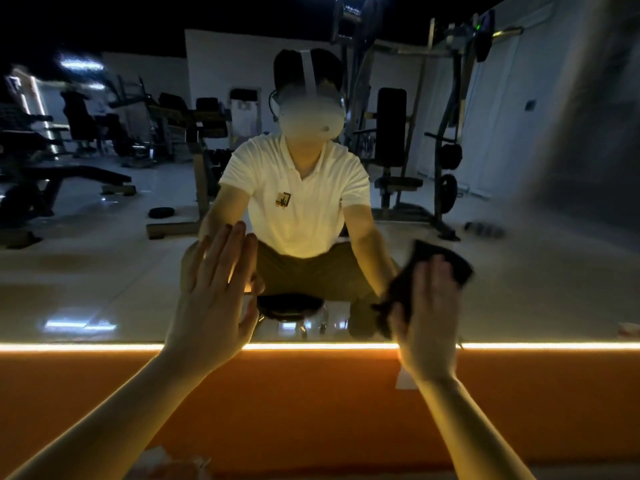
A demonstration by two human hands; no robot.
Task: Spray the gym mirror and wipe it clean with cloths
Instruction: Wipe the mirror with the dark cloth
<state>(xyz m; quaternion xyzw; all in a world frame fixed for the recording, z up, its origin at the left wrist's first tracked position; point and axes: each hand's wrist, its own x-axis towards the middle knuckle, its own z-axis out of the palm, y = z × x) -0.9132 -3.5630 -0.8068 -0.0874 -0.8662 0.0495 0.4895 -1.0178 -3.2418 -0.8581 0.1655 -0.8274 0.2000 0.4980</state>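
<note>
The gym mirror (104, 271) fills the wall ahead and reflects me seated on a low stool. My left hand (211, 292) lies flat against the glass with straight fingers, just left of centre near the mirror's lower edge. My right hand (427, 313) presses a dark cloth (446, 261) onto the glass at the lower right; the cloth sticks out above and left of my fingers. No spray bottle is in sight.
A lit LED strip (69, 347) runs along the mirror's bottom edge above an orange wall panel (311, 410). A white tag (405, 381) is stuck on the panel. Something pale (166, 462) lies at the bottom edge. The mirror reflects gym machines and a tiled floor.
</note>
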